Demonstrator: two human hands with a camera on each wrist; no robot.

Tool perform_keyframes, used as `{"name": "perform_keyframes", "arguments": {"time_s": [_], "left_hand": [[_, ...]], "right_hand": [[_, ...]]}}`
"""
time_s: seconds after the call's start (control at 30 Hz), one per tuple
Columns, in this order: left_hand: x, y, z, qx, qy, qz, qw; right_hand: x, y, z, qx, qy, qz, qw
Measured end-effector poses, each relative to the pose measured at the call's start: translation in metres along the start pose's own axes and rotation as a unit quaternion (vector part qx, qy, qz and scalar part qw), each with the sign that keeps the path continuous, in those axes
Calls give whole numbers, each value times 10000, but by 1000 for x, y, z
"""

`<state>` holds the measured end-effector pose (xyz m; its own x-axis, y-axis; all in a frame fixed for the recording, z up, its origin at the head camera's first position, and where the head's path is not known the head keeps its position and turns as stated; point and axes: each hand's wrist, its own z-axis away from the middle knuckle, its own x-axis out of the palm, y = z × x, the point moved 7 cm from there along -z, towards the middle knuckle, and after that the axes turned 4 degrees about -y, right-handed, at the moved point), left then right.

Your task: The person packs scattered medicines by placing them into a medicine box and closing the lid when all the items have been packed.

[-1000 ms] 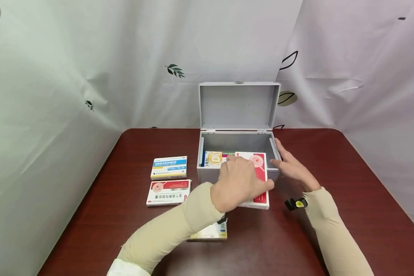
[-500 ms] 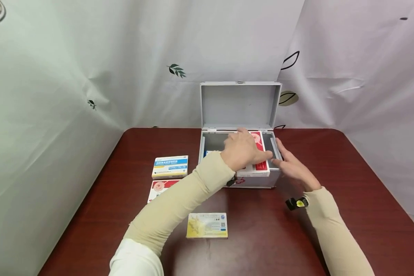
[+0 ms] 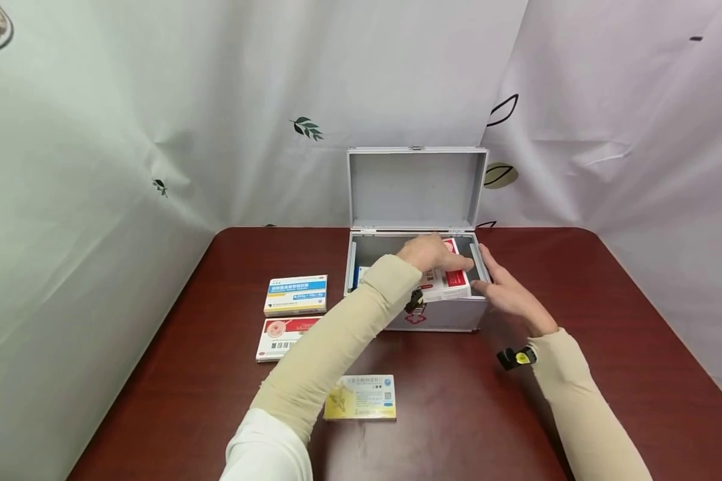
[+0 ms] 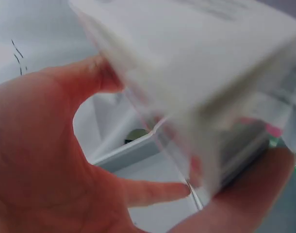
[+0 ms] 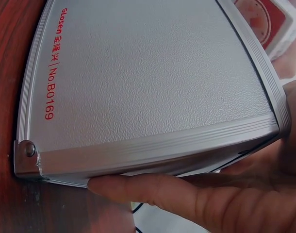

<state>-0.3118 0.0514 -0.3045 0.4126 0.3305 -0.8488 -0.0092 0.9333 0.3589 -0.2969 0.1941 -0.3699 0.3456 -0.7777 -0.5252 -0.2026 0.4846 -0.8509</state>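
Observation:
My left hand [image 3: 431,252] grips a white and red medicine box [image 3: 455,279] over the opening of a silver metal case [image 3: 448,316]. In the left wrist view that box [image 4: 187,53] is close and blurred, tilted, with the thumb on one side and fingers reaching round another. My right hand [image 3: 508,294] holds the case's right side, its fingers along the wall and its thumb at the front rim. The right wrist view shows the case's side panel [image 5: 153,73] with red lettering, a finger [image 5: 148,189] lying along its edge. Part of the case's contents is hidden behind my left hand.
The case's lid [image 3: 418,190] stands raised at the back. To the left lie a blue and white medicine box [image 3: 296,295] and another red and white one [image 3: 279,337], partly behind my sleeve. A yellow and white box [image 3: 367,399] lies nearer on the brown table [image 3: 457,414].
My left hand has moved forward with the red and white box, from before the case to over its opening, and the box now tilts. My right hand stays at the case's side.

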Motion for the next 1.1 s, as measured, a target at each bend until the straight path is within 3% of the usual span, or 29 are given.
{"name": "perform_keyframes", "arguments": {"time_s": [0.13,0.33,0.4,0.57,0.7,0.8,1.0,1.1], "left_hand": [[3,2,-11,-89,-395,-169,9990],[6,8,-23,-253,-1156,-630,9910],[7,8,-25,-309,-1135,-567,9914],[13,9,-31,-169,-722,-409,9964],[20,11,-43,218,-1161,-384,9923],[26,15,-50,486,-1667,-525,9834],[30,18,-52,369,-2061,-1103,9716],[26,20,-56,289,-2062,-1285,9696]], "right_hand": [[1,-2,-2,-61,36,-54,10000],[2,0,-5,-141,7,-254,9996],[3,1,-5,-123,-23,-209,9997],[2,4,-3,19,-31,-122,9999],[0,3,-3,44,50,-31,10000],[0,3,-3,27,79,-65,9999],[3,4,-2,64,25,-50,10000],[1,4,-1,105,68,66,9999]]}}
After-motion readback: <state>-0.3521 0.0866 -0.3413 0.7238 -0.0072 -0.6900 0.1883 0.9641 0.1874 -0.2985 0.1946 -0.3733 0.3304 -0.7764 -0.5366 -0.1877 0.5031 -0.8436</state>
